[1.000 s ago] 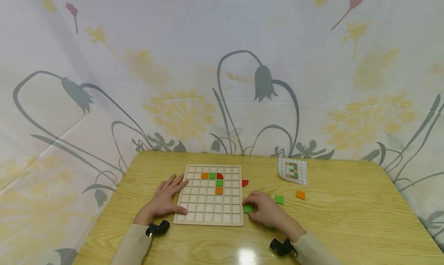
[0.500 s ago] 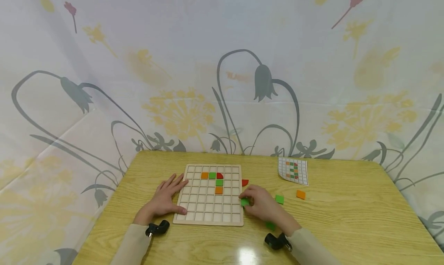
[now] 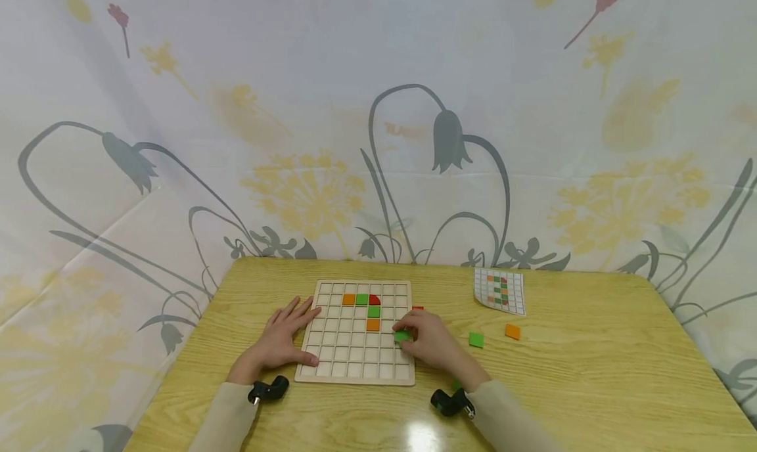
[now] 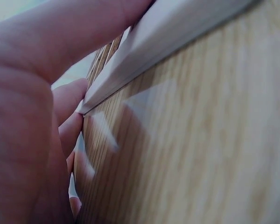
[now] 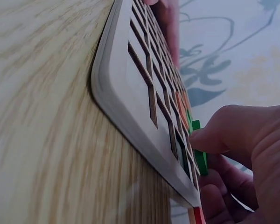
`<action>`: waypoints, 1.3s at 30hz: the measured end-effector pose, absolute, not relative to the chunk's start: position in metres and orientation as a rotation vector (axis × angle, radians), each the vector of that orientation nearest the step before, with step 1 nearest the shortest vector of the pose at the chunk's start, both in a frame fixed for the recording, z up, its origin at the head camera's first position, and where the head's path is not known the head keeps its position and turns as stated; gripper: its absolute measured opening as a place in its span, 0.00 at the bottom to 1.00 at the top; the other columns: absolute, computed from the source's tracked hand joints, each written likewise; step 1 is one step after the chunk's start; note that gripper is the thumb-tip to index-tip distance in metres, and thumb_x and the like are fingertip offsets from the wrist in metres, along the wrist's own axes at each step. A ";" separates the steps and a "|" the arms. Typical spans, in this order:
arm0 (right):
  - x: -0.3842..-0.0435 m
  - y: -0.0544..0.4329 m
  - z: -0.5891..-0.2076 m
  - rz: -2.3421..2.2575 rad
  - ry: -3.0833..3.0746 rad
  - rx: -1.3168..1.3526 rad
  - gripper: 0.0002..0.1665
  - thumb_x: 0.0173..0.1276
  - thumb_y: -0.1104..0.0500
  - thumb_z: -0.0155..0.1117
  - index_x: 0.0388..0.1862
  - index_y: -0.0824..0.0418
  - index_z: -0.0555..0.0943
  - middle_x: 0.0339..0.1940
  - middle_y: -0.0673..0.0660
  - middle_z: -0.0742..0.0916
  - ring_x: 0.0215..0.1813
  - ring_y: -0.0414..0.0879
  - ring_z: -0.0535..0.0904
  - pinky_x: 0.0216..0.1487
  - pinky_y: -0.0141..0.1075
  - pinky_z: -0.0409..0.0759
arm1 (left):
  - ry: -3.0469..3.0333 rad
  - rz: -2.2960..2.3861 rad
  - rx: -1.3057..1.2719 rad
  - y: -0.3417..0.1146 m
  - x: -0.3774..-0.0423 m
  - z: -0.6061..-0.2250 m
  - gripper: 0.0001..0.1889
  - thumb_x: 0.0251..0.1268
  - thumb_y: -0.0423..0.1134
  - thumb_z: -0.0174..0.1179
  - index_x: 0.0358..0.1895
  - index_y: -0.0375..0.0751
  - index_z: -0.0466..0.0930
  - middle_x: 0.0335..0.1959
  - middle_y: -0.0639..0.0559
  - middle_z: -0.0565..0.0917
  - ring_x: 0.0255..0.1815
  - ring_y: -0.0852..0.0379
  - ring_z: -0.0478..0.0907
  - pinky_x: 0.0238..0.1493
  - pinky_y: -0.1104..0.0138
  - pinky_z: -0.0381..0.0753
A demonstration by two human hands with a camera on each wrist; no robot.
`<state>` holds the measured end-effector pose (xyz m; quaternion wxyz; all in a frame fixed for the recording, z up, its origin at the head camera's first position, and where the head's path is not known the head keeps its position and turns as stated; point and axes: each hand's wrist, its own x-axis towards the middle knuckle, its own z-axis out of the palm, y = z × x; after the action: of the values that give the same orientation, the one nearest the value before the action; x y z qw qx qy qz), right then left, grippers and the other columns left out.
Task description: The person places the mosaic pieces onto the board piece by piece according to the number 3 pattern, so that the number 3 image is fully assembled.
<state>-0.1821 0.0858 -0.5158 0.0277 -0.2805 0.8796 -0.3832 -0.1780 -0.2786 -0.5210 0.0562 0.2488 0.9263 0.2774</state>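
A wooden grid board [image 3: 344, 358] lies on the table, with orange, green and red tiles set in several of its squares. My left hand [image 3: 279, 337] rests spread at the board's left edge, thumb and fingertips on the rim. Over the right columns of the board, my right hand [image 3: 434, 340] pinches a green square tile [image 3: 402, 336] between thumb and fingers. The right wrist view shows that green tile [image 5: 200, 151] held close over the grid. A red quarter-round tile [image 3: 375, 300] sits at the corner of the row of placed tiles.
A paper card [image 3: 499, 292] printed with a coloured grid pattern lies at the back right, one corner curling. Right of the board are a loose green tile [image 3: 476, 339] and an orange tile [image 3: 512, 332]. A red piece [image 3: 418, 307] and another green tile [image 3: 456, 385] are partly hidden.
My right hand has lifted the green tile from beside the board and carried it left, over the board's right columns. My left hand has stayed in place.
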 end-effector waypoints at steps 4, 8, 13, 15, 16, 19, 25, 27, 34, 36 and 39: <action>-0.185 0.077 -0.516 -1.193 2.727 -0.874 0.12 0.61 0.64 0.70 0.44 0.57 0.87 0.42 0.47 0.82 0.37 0.40 0.75 0.40 0.36 0.77 | 2.813 0.833 0.759 -0.278 -0.179 -0.521 0.55 0.47 0.63 0.74 0.78 0.43 0.60 0.80 0.40 0.51 0.79 0.34 0.39 0.69 0.33 0.37; -0.188 0.065 -0.515 -1.205 2.751 -0.917 0.12 0.58 0.65 0.70 0.43 0.58 0.87 0.40 0.48 0.83 0.36 0.40 0.74 0.39 0.36 0.77 | 2.816 0.838 0.764 -0.278 -0.178 -0.521 0.55 0.47 0.63 0.74 0.78 0.42 0.60 0.80 0.40 0.51 0.79 0.33 0.40 0.69 0.33 0.37; -0.191 0.049 -0.514 -1.244 2.727 -0.954 0.11 0.59 0.66 0.68 0.41 0.60 0.88 0.40 0.50 0.83 0.35 0.41 0.74 0.39 0.35 0.77 | 2.822 0.830 0.765 -0.278 -0.178 -0.519 0.56 0.46 0.63 0.74 0.77 0.41 0.60 0.80 0.40 0.51 0.79 0.33 0.40 0.69 0.33 0.37; -0.192 0.043 -0.514 -1.265 2.709 -0.958 0.11 0.59 0.67 0.68 0.41 0.60 0.88 0.40 0.50 0.82 0.35 0.42 0.74 0.38 0.35 0.76 | 2.828 0.819 0.765 -0.278 -0.178 -0.519 0.56 0.46 0.63 0.74 0.77 0.41 0.61 0.80 0.40 0.51 0.79 0.33 0.40 0.69 0.33 0.38; -0.193 0.041 -0.515 -1.273 2.702 -0.962 0.11 0.59 0.67 0.68 0.41 0.60 0.88 0.39 0.50 0.82 0.34 0.42 0.74 0.37 0.35 0.76 | 2.830 0.819 0.765 -0.278 -0.178 -0.519 0.56 0.46 0.63 0.74 0.77 0.41 0.61 0.80 0.39 0.52 0.79 0.33 0.40 0.69 0.33 0.38; -0.196 0.033 -0.517 -1.281 2.707 -0.969 0.11 0.58 0.67 0.67 0.41 0.60 0.88 0.37 0.49 0.81 0.33 0.41 0.72 0.35 0.33 0.74 | 2.833 0.823 0.763 -0.277 -0.178 -0.519 0.55 0.46 0.63 0.74 0.77 0.41 0.61 0.80 0.39 0.52 0.79 0.33 0.41 0.69 0.33 0.38; -0.202 0.022 -0.523 -1.245 2.754 -0.974 0.10 0.59 0.65 0.69 0.40 0.59 0.88 0.35 0.47 0.80 0.33 0.39 0.71 0.36 0.32 0.73 | 2.832 0.831 0.747 -0.278 -0.177 -0.520 0.56 0.46 0.64 0.74 0.77 0.42 0.61 0.80 0.40 0.52 0.79 0.33 0.40 0.69 0.34 0.38; -0.203 0.018 -0.524 -1.247 2.752 -0.968 0.10 0.59 0.65 0.70 0.40 0.59 0.88 0.35 0.48 0.80 0.34 0.40 0.71 0.37 0.32 0.73 | 2.827 0.837 0.737 -0.278 -0.177 -0.521 0.56 0.46 0.64 0.74 0.77 0.42 0.61 0.80 0.41 0.52 0.79 0.34 0.40 0.70 0.34 0.37; -0.201 0.009 -0.522 -1.249 2.777 -0.956 0.10 0.57 0.67 0.70 0.38 0.60 0.88 0.37 0.52 0.82 0.39 0.45 0.72 0.41 0.35 0.73 | 2.825 0.841 0.717 -0.276 -0.177 -0.520 0.55 0.45 0.63 0.74 0.77 0.43 0.62 0.80 0.42 0.52 0.79 0.34 0.40 0.70 0.34 0.38; -0.201 0.007 -0.522 -1.243 2.784 -0.940 0.10 0.57 0.67 0.70 0.38 0.60 0.88 0.38 0.52 0.83 0.40 0.47 0.73 0.42 0.37 0.73 | 2.828 0.840 0.718 -0.276 -0.177 -0.520 0.55 0.45 0.62 0.75 0.77 0.43 0.62 0.80 0.41 0.53 0.79 0.34 0.40 0.69 0.34 0.38; -0.200 0.004 -0.521 -1.237 2.787 -0.906 0.09 0.59 0.68 0.69 0.38 0.59 0.88 0.40 0.53 0.82 0.42 0.47 0.72 0.44 0.38 0.73 | 2.828 0.835 0.716 -0.276 -0.177 -0.520 0.55 0.45 0.62 0.75 0.77 0.43 0.62 0.80 0.41 0.52 0.79 0.34 0.40 0.70 0.34 0.38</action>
<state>-0.1997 0.0045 -0.5215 -0.0196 -0.2847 0.8759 -0.3890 -0.1774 -0.2756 -0.5202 0.0538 0.2355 0.9307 0.2747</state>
